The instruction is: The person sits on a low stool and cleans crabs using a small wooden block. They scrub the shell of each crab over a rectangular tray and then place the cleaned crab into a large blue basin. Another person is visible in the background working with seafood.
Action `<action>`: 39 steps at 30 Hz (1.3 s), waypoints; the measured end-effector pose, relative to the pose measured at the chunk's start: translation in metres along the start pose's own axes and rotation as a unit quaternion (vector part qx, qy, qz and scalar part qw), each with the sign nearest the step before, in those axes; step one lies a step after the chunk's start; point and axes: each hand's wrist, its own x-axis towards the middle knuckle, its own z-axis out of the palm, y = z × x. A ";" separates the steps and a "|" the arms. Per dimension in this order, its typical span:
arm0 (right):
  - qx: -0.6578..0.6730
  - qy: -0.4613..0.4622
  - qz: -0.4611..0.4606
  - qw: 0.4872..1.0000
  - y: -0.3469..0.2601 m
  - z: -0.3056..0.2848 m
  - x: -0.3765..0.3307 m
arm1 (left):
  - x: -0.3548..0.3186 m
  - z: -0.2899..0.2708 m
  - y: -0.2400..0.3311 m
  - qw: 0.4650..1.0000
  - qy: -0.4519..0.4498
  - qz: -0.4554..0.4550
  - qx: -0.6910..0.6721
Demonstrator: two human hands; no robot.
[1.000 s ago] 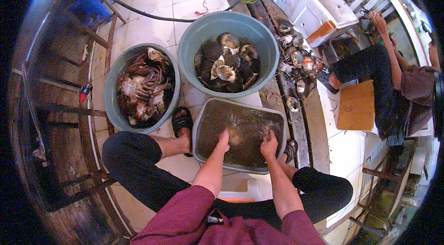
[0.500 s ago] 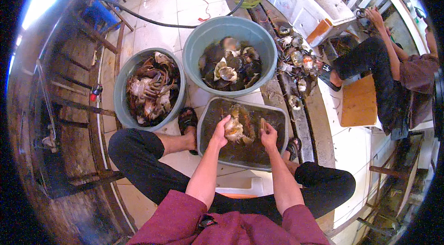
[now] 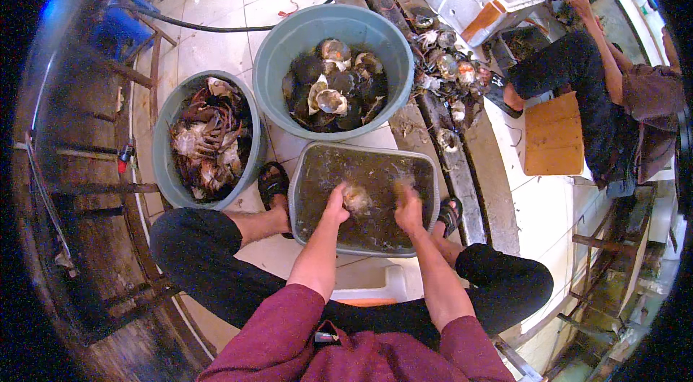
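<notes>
Left hand (image 3: 336,203): fingers closed on a pale, orange-tinged crab piece (image 3: 356,198).
Crab piece position: at left fingertips, partly in murky brown water (image 3: 317,169).
Right hand (image 3: 408,212): motion-blurred, right of piece; closure and contents cannot be told.
Grey rectangular plastic basin (image 3: 355,249): beneath both hands.

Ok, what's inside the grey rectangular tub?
The tub holds murky brown water, plus a blurred pale piece in the left hand. The right hand is there too; blur hides whether it holds anything. The water covers the bottom and anything lying there.
</notes>
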 end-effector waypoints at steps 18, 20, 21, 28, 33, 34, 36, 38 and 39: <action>-0.040 -0.096 -0.345 0.933 -0.108 -0.055 0.009 | -0.088 0.076 0.057 0.989 -0.044 0.047 -0.132; -0.056 -0.042 -0.288 0.955 -0.092 -0.055 0.017 | -0.095 0.089 0.056 0.981 -0.038 0.062 -0.178; -0.036 -0.028 -0.301 0.952 -0.108 -0.054 0.016 | -0.087 0.068 0.060 0.977 -0.073 0.075 -0.186; 0.013 -0.054 -0.331 0.942 -0.128 -0.061 0.013 | -0.103 0.088 0.048 0.977 -0.095 0.083 -0.173; -0.036 -0.057 -0.292 0.954 -0.102 -0.061 0.012 | -0.097 0.082 0.047 0.967 -0.110 0.129 -0.190; -0.014 -0.069 -0.325 0.943 -0.112 -0.066 0.011 | -0.103 0.084 0.048 0.971 -0.108 0.124 -0.175; 0.029 -0.089 -0.391 0.916 -0.133 -0.067 0.016 | -0.108 0.090 0.055 0.977 -0.106 0.114 -0.142; 0.021 -0.074 -0.365 0.928 -0.113 -0.061 0.016 | -0.103 0.087 0.054 0.973 -0.104 0.131 -0.157; 0.005 -0.053 -0.357 0.933 -0.111 -0.067 0.015 | -0.108 0.093 0.051 0.973 -0.091 0.139 -0.160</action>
